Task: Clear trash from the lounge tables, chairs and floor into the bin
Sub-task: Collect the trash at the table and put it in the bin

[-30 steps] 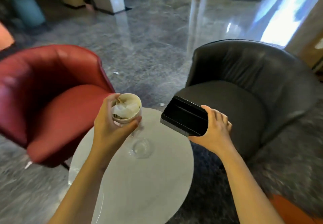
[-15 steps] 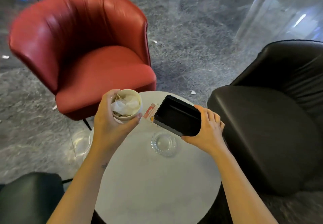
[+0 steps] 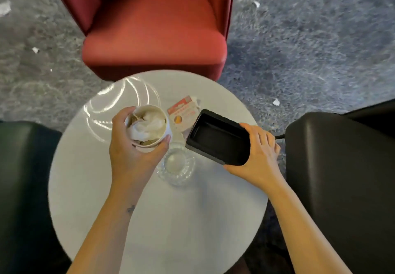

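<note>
Grips with the left hand [image 3: 130, 154] a pale paper cup [image 3: 159, 110], thumb against the near right of the rim and fingers curled round the left side. Carries in that cup a crumpled white tissue [image 3: 147, 126], bunched up to the rim. Clasps with the right hand [image 3: 259, 156] the near right end of a black plastic tray [image 3: 215, 139], fingers curled round it, open side up and tilted. Holds both above a round white table [image 3: 171, 220], cup to the left, tray to the right, close together but apart.

Looks down, between the two hands, on a clear glass ashtray [image 3: 176, 163] resting on the tabletop. Shows just beyond it a red-and-white wrapper [image 3: 184, 113] lying flat on the table, its right corner hidden under the tray.

Faces a red armchair [image 3: 154, 34] at the far side of the table, with a dark chair [image 3: 23, 188] at the left and another dark chair [image 3: 342, 177] at the right. Takes in small white scraps on the grey marbled floor [image 3: 310, 49]: one at the far left [image 3: 4, 8], one further in on the left [image 3: 35, 49], one right of the red armchair [image 3: 256, 4], one near the right-hand chair [image 3: 276, 102].
</note>
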Motion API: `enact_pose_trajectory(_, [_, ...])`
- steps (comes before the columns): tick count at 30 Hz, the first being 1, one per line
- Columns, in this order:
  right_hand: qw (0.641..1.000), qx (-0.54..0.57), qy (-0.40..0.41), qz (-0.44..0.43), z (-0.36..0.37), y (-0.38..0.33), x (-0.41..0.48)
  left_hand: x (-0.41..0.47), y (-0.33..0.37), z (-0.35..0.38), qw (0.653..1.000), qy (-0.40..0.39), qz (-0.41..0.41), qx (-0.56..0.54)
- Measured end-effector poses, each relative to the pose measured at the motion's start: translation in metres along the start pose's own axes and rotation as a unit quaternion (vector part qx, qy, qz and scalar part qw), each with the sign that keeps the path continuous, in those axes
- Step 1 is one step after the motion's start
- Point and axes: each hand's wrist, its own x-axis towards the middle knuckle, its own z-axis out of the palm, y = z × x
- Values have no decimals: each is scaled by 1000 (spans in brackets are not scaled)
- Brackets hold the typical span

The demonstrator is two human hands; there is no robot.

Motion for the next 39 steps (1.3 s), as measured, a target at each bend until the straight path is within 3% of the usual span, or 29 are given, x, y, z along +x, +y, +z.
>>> enact_pose_trajectory(7, [998,20,-65,-17,38,50,-1,-50,-58,24,993,73,-74,51])
enact_pose_trajectory(12, [998,56,-28,-21,45,63,0,-52,-68,33,988,115,-86,55])
enact_pose_trajectory(24, [1000,-9,-6,-21,46,77,-4,-38,-81,32,978,185,-70,71])
enact_pose_trajectory(39, [999,-27,-34,-19,48,72,-9,-44,-111,32,975,189,-97,73])
